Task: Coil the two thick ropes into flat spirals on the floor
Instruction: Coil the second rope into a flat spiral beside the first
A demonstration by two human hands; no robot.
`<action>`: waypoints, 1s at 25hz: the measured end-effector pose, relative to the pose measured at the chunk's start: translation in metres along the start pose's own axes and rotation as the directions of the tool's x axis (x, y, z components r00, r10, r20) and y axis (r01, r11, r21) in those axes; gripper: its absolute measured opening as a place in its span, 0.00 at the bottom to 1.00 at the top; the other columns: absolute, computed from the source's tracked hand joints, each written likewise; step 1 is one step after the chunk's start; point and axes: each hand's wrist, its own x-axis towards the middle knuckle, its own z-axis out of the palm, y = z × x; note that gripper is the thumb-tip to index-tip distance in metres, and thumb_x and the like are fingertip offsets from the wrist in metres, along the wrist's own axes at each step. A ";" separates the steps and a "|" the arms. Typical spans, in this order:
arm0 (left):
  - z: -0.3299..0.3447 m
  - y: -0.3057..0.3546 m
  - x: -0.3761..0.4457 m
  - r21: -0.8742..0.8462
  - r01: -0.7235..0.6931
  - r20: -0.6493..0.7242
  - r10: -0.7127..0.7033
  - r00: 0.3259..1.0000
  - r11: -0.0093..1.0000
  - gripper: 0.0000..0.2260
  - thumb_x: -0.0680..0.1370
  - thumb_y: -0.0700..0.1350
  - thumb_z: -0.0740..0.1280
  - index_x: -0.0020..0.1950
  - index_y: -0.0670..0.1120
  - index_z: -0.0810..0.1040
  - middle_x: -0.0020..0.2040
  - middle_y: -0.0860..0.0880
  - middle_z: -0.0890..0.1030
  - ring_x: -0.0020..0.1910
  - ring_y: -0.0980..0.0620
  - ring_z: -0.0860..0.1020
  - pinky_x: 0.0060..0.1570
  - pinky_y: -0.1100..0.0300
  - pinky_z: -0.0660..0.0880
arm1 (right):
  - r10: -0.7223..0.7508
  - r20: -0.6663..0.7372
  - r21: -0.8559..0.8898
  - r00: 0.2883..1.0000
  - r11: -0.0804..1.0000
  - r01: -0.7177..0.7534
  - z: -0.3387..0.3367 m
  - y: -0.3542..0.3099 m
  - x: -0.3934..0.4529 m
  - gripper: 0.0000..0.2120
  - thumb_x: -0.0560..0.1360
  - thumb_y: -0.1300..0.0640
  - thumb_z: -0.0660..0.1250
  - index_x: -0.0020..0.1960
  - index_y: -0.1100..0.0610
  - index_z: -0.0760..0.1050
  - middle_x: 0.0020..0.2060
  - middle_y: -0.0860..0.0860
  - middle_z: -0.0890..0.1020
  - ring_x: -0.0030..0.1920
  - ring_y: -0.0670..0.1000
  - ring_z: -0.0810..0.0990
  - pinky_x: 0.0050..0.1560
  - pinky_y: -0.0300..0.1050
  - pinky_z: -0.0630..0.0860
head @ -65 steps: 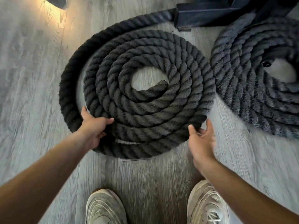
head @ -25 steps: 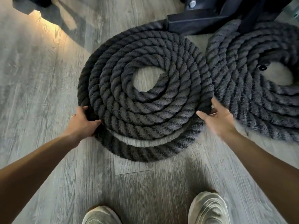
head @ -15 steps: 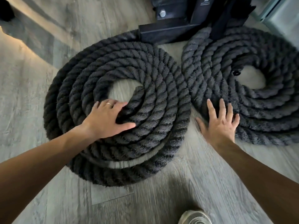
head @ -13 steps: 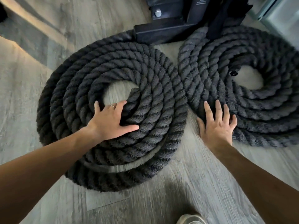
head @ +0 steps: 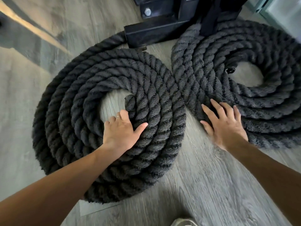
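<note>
Underneath the left hand (head: 121, 132) lay the left rope coil (head: 73, 101), a flat spiral on the grey wood floor (head: 203, 193); the palm pressed flat on its inner turns, fingers spread and gripping nothing, fingertips reaching the bare middle beside the rope's cut end (head: 130, 101). A ring (head: 118, 116) showed on one finger. Right hand (head: 225, 126) was likewise open and flat, fingers splayed over the near edge of the right rope coil (head: 263, 101), heel of the hand over the floor. Between the hands the two coils touched. Beyond both hands stood a black metal frame base (head: 156, 30), its foot meeting the left coil's outer turn. A shoe toe (head: 182, 222) showed nearer than the hands.
</note>
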 end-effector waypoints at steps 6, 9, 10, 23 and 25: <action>-0.023 -0.069 0.012 -0.052 -0.274 0.063 0.277 0.959 0.960 0.35 0.73 0.76 0.54 0.69 0.53 0.68 0.55 0.52 0.81 0.63 0.45 0.75 0.69 0.44 0.60 | 0.213 -0.050 0.538 0.976 0.829 -0.153 -0.054 -0.060 -0.002 0.22 0.79 0.37 0.62 0.69 0.46 0.73 0.62 0.48 0.71 0.65 0.53 0.65 0.67 0.53 0.62; -0.027 -0.118 0.018 0.162 -0.531 0.217 0.495 0.841 0.832 0.41 0.73 0.78 0.40 0.70 0.55 0.72 0.62 0.52 0.80 0.64 0.48 0.74 0.74 0.47 0.57 | -0.079 -0.072 0.678 0.994 0.727 0.107 -0.080 -0.136 -0.003 0.15 0.80 0.42 0.63 0.55 0.50 0.82 0.45 0.45 0.80 0.48 0.47 0.79 0.52 0.47 0.78; -0.028 -0.130 0.021 0.186 -0.591 0.235 0.548 0.803 0.785 0.41 0.74 0.77 0.39 0.71 0.54 0.73 0.63 0.52 0.80 0.64 0.48 0.75 0.74 0.48 0.57 | -0.151 -0.024 0.691 0.988 0.712 0.125 -0.086 -0.162 0.000 0.16 0.79 0.41 0.63 0.53 0.51 0.83 0.41 0.45 0.82 0.43 0.48 0.81 0.47 0.47 0.81; -0.006 -0.081 -0.010 0.036 -0.230 -0.020 0.231 0.973 0.972 0.31 0.79 0.69 0.50 0.59 0.48 0.81 0.52 0.49 0.82 0.54 0.44 0.78 0.53 0.48 0.68 | -0.011 0.283 0.356 0.959 0.930 -0.095 -0.122 -0.265 0.105 0.06 0.75 0.59 0.72 0.45 0.60 0.76 0.54 0.60 0.82 0.55 0.61 0.82 0.44 0.46 0.73; -0.010 -0.068 -0.009 0.074 -0.154 0.037 0.151 0.988 0.985 0.30 0.80 0.69 0.50 0.62 0.48 0.79 0.56 0.50 0.81 0.58 0.45 0.77 0.56 0.48 0.66 | -0.031 0.259 0.342 0.965 0.938 -0.062 -0.118 -0.265 0.108 0.11 0.75 0.58 0.73 0.42 0.59 0.71 0.54 0.60 0.81 0.54 0.61 0.81 0.43 0.45 0.71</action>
